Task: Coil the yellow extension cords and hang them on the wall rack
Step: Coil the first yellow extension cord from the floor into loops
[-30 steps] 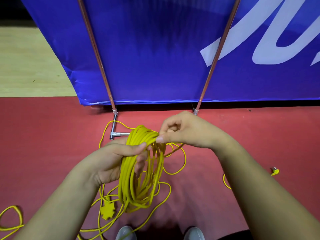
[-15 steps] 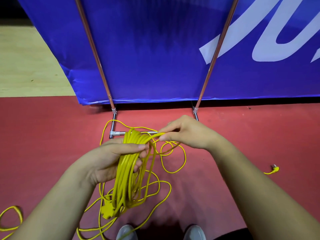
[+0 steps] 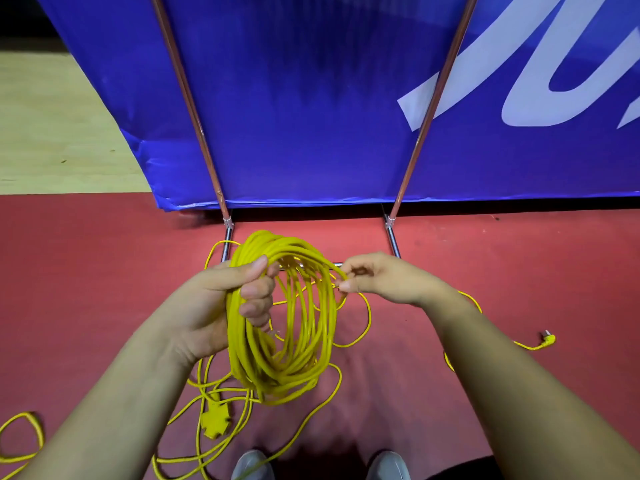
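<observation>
A thick coil of yellow extension cord [image 3: 294, 362] hangs in front of me above the red floor. My left hand [image 3: 221, 306] grips the coil's left side, fingers curled through the loops. My right hand [image 3: 377, 278] pinches a strand at the coil's upper right edge. Loose yellow cord [image 3: 360, 327] trails from the coil across the floor. A yellow socket end [image 3: 216, 422] lies on the floor below the coil. A yellow plug [image 3: 549, 340] lies on the floor at the right. No wall rack is in view.
A blue banner [image 3: 311, 98] on slanted metal poles [image 3: 420, 133] stands straight ahead, its metal feet [image 3: 227, 244] on the red floor. More yellow cord [image 3: 20, 434] loops at the lower left. My shoes [image 3: 252, 465] show at the bottom edge. Pale flooring lies at far left.
The coil has opened into a wider ring and turned to face me. My right hand has moved right, from the coil's top to its right edge, laying a loop on.
</observation>
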Available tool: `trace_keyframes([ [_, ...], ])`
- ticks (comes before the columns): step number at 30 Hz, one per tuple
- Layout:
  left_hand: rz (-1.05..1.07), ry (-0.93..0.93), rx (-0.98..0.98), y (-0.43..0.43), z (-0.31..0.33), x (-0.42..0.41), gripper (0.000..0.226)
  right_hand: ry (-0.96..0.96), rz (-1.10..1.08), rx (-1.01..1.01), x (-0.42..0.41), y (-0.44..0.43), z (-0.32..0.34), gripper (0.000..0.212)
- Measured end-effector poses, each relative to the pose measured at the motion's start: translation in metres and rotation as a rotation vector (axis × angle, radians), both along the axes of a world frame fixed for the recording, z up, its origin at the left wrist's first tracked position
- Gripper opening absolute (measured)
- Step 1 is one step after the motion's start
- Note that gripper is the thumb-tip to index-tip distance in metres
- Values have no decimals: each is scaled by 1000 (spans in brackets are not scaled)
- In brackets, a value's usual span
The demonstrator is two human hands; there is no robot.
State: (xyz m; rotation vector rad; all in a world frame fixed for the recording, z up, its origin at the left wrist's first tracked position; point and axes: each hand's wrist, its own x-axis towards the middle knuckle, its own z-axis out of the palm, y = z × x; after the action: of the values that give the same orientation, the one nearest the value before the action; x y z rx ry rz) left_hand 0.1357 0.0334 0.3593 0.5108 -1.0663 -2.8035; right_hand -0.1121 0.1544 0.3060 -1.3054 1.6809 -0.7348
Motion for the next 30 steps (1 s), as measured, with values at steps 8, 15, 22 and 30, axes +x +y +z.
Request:
trace_keyframes([
  [8, 85, -99, -17, -7, 1, 4, 43, -206, -334, -179, 1, -8, -8, 20],
  [15, 64, 136, 262, -25, -9, 9, 39, 160, -244, -85, -14, -2, -29, 26],
  [22, 236, 163, 135, -30, 8, 11, 16, -158, -386, 146, -15, 16, -81, 21],
  [30, 499, -196, -208, -15, 9, -6, 20, 233, -360, -31, 21, -15, 3, 13],
])
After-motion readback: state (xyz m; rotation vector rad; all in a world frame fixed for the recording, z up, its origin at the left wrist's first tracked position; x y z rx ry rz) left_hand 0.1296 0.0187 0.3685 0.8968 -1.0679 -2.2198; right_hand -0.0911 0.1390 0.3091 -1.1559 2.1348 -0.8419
